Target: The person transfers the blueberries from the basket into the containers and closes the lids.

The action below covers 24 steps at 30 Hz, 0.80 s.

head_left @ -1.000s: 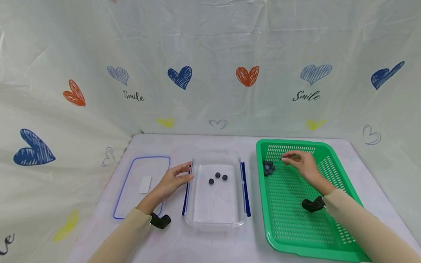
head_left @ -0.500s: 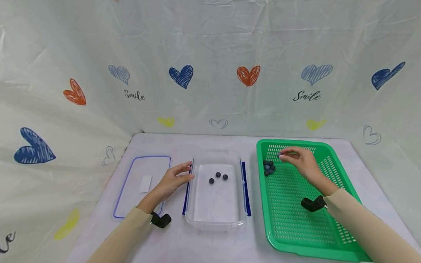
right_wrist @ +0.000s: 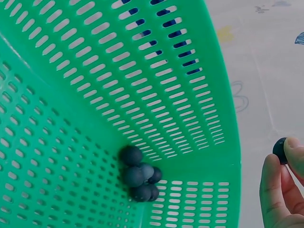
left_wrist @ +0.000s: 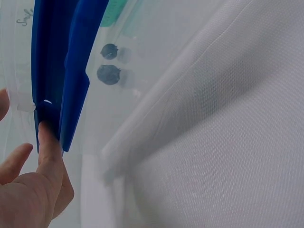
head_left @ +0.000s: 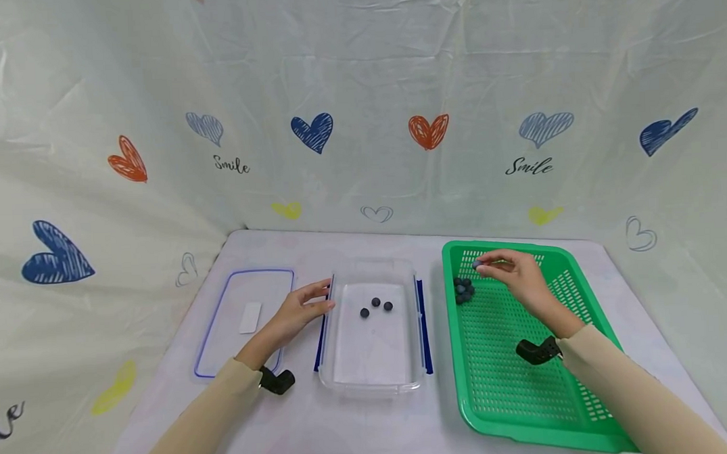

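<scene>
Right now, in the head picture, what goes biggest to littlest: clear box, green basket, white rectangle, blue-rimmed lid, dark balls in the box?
1. Green basket
2. Clear box
3. Blue-rimmed lid
4. White rectangle
5. Dark balls; all three look alike

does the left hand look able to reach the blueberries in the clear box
Probably yes: the left hand is at the side of the clear box, whose top looks open, and the lid lies apart, leaving the blueberries uncovered.

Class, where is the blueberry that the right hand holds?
In the head view, the held blueberry is right of centre, pinched by the right hand. It shows near the far-left corner of the green basket, just above the blueberry cluster.
</scene>
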### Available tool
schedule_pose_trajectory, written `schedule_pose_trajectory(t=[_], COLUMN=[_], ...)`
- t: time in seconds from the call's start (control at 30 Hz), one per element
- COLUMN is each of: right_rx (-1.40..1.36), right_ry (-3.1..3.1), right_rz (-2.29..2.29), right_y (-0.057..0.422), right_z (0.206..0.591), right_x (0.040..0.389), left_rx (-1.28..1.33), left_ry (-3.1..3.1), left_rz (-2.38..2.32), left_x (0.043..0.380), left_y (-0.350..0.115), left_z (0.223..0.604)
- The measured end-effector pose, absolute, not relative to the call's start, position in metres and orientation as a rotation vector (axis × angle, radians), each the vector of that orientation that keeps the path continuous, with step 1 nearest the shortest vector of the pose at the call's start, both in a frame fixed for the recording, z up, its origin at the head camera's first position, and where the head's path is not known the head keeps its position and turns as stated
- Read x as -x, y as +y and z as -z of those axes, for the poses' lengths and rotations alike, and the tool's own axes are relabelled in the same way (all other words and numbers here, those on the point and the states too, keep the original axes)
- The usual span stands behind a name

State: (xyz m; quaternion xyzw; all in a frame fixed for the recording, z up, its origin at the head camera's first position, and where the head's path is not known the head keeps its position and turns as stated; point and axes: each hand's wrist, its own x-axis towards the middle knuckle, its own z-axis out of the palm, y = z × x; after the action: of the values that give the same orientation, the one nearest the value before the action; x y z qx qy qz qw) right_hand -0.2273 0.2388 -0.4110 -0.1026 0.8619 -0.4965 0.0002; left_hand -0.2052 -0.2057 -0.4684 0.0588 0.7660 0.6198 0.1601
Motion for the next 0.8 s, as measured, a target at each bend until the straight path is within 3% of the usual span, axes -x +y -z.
schedule_pose_trajectory(t=[0.8], right_rx=[0.357], right_ry=[2.556], right_rz=[1.712], right_y=[0.218], right_z=[0.393], right_x=[0.227], left_rx=[-0.179], left_ry=[2.201], left_rz=[-1.773], left_x=[0.207], left_y=[-0.207], left_z=[0.471])
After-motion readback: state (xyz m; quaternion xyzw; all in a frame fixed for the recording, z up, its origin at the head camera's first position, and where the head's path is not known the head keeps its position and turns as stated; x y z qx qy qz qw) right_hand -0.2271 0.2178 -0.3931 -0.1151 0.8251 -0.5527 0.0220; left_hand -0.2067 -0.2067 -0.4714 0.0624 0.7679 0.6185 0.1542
